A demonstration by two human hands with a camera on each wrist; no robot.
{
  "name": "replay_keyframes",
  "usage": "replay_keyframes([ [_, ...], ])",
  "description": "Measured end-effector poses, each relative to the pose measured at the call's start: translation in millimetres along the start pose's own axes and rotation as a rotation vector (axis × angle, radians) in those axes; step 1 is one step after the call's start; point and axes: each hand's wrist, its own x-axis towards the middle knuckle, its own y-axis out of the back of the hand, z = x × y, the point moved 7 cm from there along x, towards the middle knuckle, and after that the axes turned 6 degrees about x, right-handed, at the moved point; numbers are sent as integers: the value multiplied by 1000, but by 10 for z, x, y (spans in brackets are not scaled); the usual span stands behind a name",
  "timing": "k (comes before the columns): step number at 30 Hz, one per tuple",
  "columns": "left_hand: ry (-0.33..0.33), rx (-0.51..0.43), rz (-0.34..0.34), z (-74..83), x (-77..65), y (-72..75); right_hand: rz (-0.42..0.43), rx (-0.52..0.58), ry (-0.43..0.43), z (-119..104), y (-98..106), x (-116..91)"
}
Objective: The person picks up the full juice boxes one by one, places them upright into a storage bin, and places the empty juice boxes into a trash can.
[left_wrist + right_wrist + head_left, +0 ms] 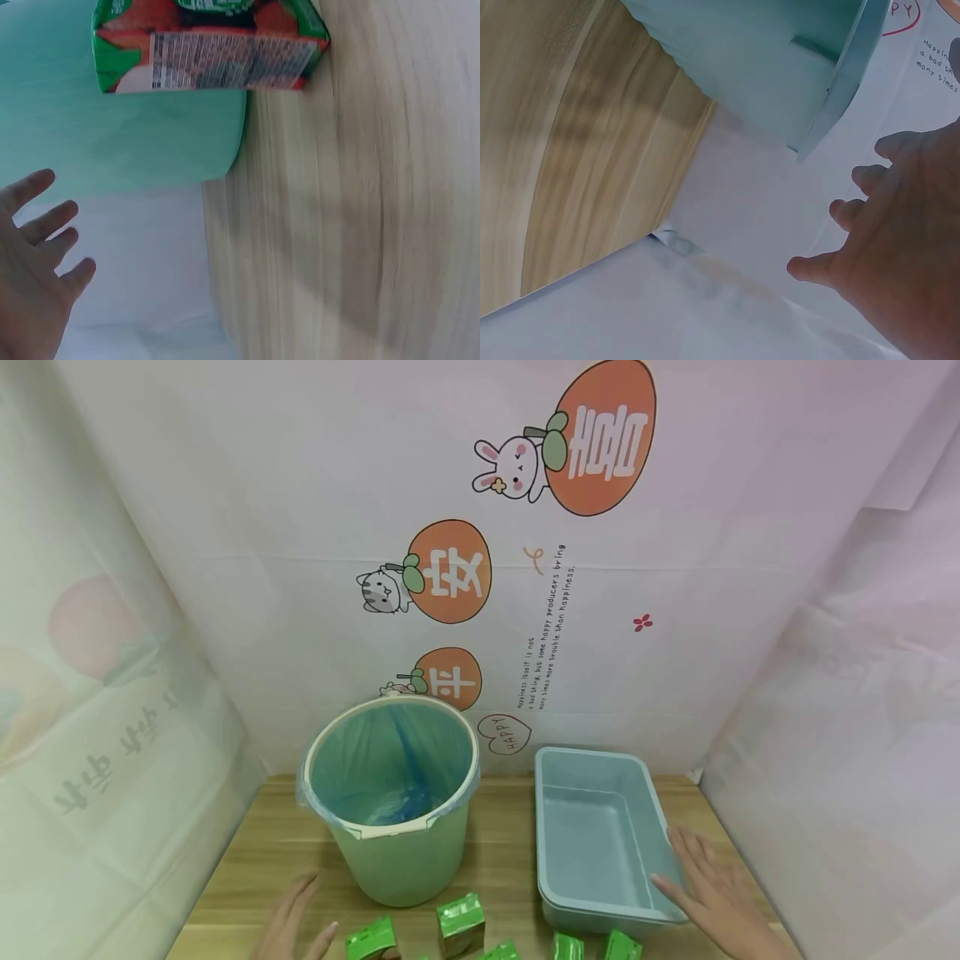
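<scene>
My left hand (pixel 288 922) is at the bottom of the head view, fingers spread and nothing in it, left of the green drink cartons. In the left wrist view the same hand (pixel 34 262) shows loose fingers near the green bucket (pixel 150 142). A carton (pixel 225 60) with red fruit print and a barcode stands close by. My right hand (pixel 712 893) has its fingers extended at the right side of the blue-grey plastic basin (pixel 551 860), fingertips by its rim. The right wrist view shows this hand (pixel 907 232) holding nothing.
The bucket (pixel 405 868), lined with a thin bag, stands left of the basin on the wooden table (pixel 502 827). Several green cartons (pixel 461 927) line the front edge of view. White printed cloth (pixel 300 568) walls in the back and both sides.
</scene>
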Motion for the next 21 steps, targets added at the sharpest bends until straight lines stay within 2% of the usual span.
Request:
replay_keyframes([
  [3,-7,-3,-18,65,-2,-34,-6,6,-4,-5,-16,37],
  [6,14,-20,-60,112,-16,-93,-1,2,-3,4,-40,65],
  [14,152,-148,-190,224,-104,-240,-13,7,-21,58,-125,95],
  [16,152,-166,-191,215,-163,-289,-21,17,-29,73,-146,96],
  [18,101,-221,-206,82,-267,-443,-26,23,-28,89,-170,95],
  [20,72,-338,-291,-224,-452,-766,-26,18,-25,103,-193,89],
  [21,80,-403,-345,-385,-551,-937,-25,20,-22,111,-204,86],
])
